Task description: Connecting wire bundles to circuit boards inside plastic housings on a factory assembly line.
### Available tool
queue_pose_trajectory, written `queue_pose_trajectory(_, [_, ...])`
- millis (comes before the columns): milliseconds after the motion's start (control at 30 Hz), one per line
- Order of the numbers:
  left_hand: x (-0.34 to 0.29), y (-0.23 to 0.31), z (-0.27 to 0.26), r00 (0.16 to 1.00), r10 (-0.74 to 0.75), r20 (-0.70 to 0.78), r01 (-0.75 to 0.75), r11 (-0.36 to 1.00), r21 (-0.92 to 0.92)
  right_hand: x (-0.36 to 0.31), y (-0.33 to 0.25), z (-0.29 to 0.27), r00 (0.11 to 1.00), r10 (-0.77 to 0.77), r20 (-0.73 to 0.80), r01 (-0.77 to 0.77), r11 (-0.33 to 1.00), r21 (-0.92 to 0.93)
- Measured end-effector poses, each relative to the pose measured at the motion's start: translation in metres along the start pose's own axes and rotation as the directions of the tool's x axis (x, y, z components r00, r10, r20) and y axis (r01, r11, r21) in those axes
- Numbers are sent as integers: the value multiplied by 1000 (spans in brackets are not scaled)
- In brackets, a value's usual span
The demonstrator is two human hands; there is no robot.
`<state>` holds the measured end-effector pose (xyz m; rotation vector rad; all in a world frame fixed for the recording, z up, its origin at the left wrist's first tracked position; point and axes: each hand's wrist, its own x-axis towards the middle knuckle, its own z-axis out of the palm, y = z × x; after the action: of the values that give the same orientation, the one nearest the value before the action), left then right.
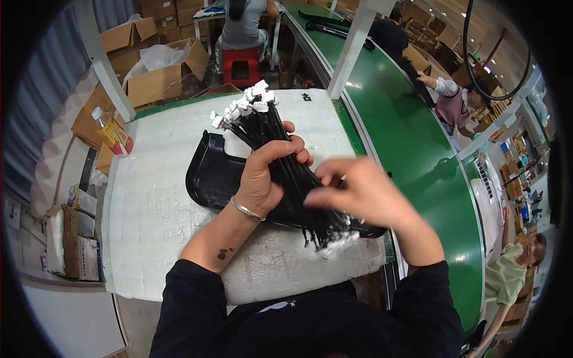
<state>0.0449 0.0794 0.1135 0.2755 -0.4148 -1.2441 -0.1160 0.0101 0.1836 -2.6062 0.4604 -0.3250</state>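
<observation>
2 hands hide the black tray (206, 173); left hand (262, 179) clenches cable bundle (280, 155), right hand (358, 191) blurred, grip unclear.

Lying mid-bench (155, 197): a moulded tray (209, 173), nearer the right edge than the left. Above the tray, held across it from far end to near-right corner: a bundle of wires (280, 161), left hand (265, 173) closed round its middle, right hand (358, 191) at its near end. Standing at the far-left corner: a bottle (110, 130). Running along the right edge: a conveyor belt (412, 149). Behind the far edge: cardboard boxes (155, 71) and a stool (240, 65).
</observation>
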Motion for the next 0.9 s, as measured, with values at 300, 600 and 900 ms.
queue_pose_trajectory(300, [-11,-12,12,934,-273,230,265,962,65,39,-6,-22,943,62,-328,151,797,584])
queue_pose_trajectory(600, [-7,-19,5,951,-252,178,251,967,29,19,-3,0,974,187,-128,-24,647,762])
queue_pose_trajectory(900, [5,-10,-13,951,-301,-65,296,953,-71,-22,61,-80,904,51,-424,360,444,821])
